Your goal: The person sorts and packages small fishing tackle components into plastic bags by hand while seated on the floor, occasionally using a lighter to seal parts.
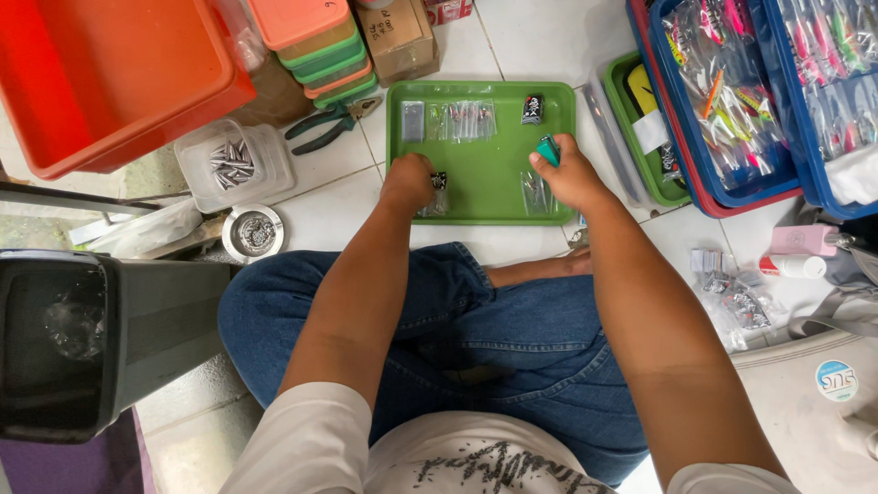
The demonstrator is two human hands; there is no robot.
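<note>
- Two bare hands work over a flat green plastic tray [485, 197] that lies on the white tiled floor [329, 197], in front of the person's crossed legs in blue jeans [494, 320].
- Left hand [407, 183] is curled shut, its fingertips pinching a small clear plastic packet with a dark header [437, 187] at the tray's near left edge.
- Right hand [572, 176] is closed around a small teal plastic tool [548, 149], whose tip sticks out above the knuckles; the hand rests on the tray's right side.
- One more small clear packet [534, 194] lies on the tray just beside the right hand, towards the left hand.
- Along the tray's far edge lie a grey rectangular packet [413, 121], a wider clear bag with small red-tipped pieces [466, 119] and a little dark-printed packet [532, 109].
- Left of the tray, on the floor: green-handled pliers [329, 123], a clear plastic tub of grey metal pieces [233, 165] and a round metal dish [253, 232].
- Further left sits a large orange plastic bin [110, 82]; beside it, a stack of orange and green lidded boxes [315, 46].
- Right of the tray, blue plastic trays of bagged colourful fishing lures [768, 82] sit well apart from both hands.
</note>
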